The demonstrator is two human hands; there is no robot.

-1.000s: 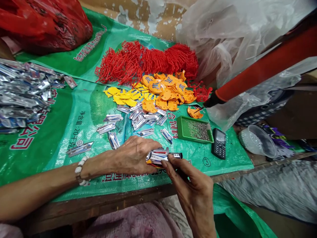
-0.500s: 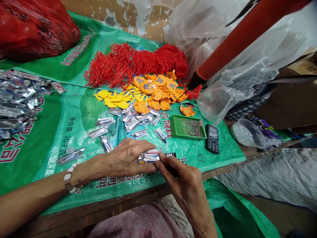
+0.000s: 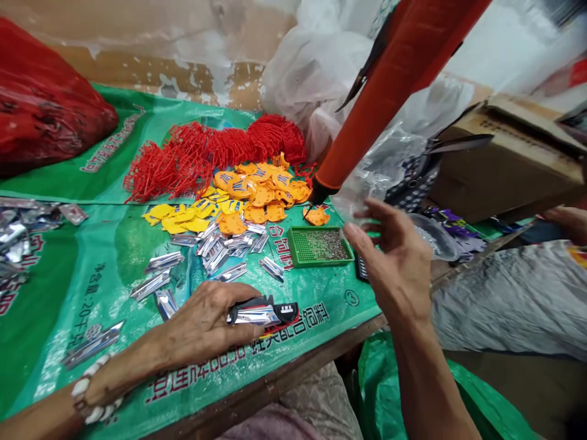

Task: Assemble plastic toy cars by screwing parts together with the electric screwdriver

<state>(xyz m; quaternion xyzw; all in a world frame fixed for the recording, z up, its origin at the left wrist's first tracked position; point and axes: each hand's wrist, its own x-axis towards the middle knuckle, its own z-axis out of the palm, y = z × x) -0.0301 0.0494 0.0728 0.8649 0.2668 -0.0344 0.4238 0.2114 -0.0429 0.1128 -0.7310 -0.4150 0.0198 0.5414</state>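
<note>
My left hand (image 3: 206, 324) rests on the green sheet (image 3: 114, 256) near the table's front edge, fingers closed on a small assembled piece (image 3: 263, 313) of silver, black and red parts. My right hand (image 3: 394, 260) is raised above the table's right edge with fingers spread and nothing in them, close to the green tray of tiny screws (image 3: 321, 245) and hiding part of a black phone (image 3: 361, 267). An orange tube with a dark tip (image 3: 367, 104) hangs down over the orange pieces.
Loose silver strips (image 3: 215, 250) lie mid-table, with yellow pieces (image 3: 178, 217), orange pieces (image 3: 261, 189) and red plastic frames (image 3: 206, 150) behind. A red bag (image 3: 46, 122) sits far left, clear plastic bags (image 3: 321, 67) and a cardboard box (image 3: 509, 153) to the right. Another person's hand (image 3: 566, 221) shows at far right.
My right hand has let go of the piece and lifted up to the right, fingers opening. The left hand still holds the piece. The view swung left and the orange tube shifted.
</note>
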